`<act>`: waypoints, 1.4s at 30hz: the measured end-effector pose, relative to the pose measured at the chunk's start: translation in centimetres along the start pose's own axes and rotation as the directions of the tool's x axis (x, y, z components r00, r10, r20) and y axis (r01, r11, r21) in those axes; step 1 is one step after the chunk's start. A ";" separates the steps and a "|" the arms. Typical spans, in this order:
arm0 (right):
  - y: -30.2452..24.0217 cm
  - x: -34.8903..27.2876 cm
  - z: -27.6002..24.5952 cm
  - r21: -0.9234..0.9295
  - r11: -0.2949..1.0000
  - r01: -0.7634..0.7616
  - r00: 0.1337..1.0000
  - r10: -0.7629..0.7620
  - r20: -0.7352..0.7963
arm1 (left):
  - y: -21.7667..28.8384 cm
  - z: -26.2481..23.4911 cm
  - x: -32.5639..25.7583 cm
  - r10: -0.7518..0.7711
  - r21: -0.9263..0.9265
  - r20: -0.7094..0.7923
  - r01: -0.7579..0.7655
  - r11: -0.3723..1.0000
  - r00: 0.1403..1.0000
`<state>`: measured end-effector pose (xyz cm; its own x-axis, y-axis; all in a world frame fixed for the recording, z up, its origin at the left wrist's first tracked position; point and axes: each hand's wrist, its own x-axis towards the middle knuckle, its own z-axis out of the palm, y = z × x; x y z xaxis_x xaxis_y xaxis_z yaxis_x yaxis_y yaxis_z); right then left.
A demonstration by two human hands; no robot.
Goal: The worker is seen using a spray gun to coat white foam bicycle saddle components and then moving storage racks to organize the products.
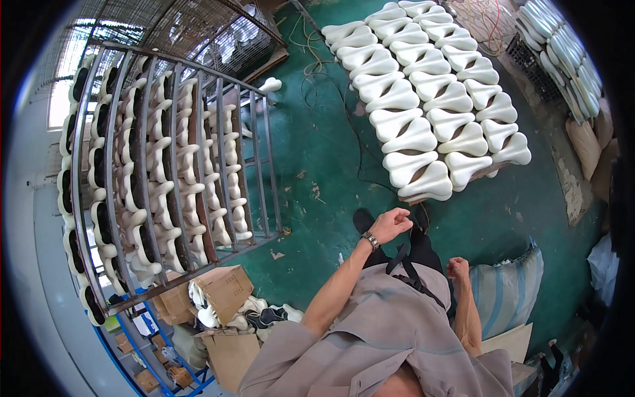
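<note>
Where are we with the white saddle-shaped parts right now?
Done: many white saddle-shaped parts lie in rows on the green floor, and the metal rack is full. In hand: nothing; the left hand and right hand are empty. Left: loose parts by the cardboard boxes.

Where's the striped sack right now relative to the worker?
In the head view the blue-striped sack sits on the green floor at the person's right, just beside the right hand, below the laid-out white saddle shapes.
</note>
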<state>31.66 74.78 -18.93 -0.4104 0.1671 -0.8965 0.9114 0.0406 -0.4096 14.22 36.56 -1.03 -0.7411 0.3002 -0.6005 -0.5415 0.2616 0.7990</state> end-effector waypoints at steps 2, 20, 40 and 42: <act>-0.5 -0.3 0.5 -0.034 0.999 -0.028 0.999 0.027 -0.041 | -1.9 -0.8 0.0 -0.026 0.240 -0.087 0.046 0.970 0.996; 5.1 -2.6 7.4 -0.404 0.906 0.123 0.971 -0.195 -0.142 | -27.8 -10.4 -7.9 -0.600 -0.158 -0.289 0.581 0.799 0.746; -4.0 2.5 -0.8 -0.331 0.944 0.005 0.999 0.012 0.051 | -25.5 -7.1 1.3 -0.532 -0.424 -0.493 0.344 0.838 0.689; -7.4 4.3 -1.4 -0.319 0.945 0.075 0.993 -0.043 0.106 | -24.9 -3.9 3.6 -0.598 -0.605 -0.425 0.278 0.746 0.679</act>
<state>23.16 76.57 -19.48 -0.4505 0.0603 -0.8908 0.8405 0.3651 -0.4003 23.44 27.57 -22.95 -0.3483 -0.3429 -0.8724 -0.8504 -0.2760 0.4480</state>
